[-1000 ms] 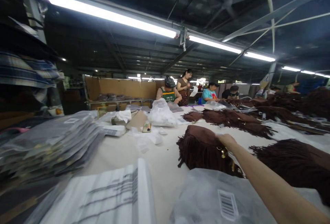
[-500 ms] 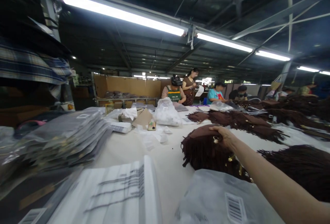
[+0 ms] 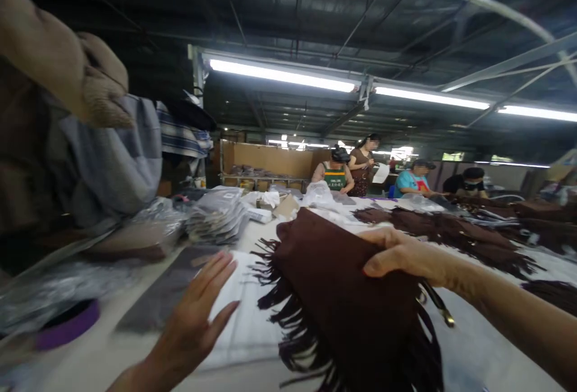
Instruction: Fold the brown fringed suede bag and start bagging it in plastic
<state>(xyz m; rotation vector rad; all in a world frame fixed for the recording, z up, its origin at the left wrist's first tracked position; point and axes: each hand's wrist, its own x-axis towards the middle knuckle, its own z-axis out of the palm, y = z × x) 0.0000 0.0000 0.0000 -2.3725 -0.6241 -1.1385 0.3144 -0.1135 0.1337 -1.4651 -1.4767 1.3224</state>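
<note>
My right hand [image 3: 399,255] grips the top edge of a dark brown suede bag [image 3: 338,284] with long fringe, lifted above the white table [image 3: 112,356] in front of me. A metal strap clasp [image 3: 439,308] dangles under my wrist. My left hand [image 3: 198,314] hovers open, fingers spread, just left of the bag and over a flat stack of white plastic bags [image 3: 247,320].
Stacks of packed grey polybags [image 3: 216,217] lie at the left. More brown fringed bags [image 3: 451,232] cover the table at the right. Clothes [image 3: 108,157] hang at the far left. Several workers [image 3: 336,172] stand at the table's far end, beside cardboard boxes [image 3: 270,160].
My right hand has picked the fringed bag up off the table and drawn it toward me. My left hand has come into view. The camera has swung left.
</note>
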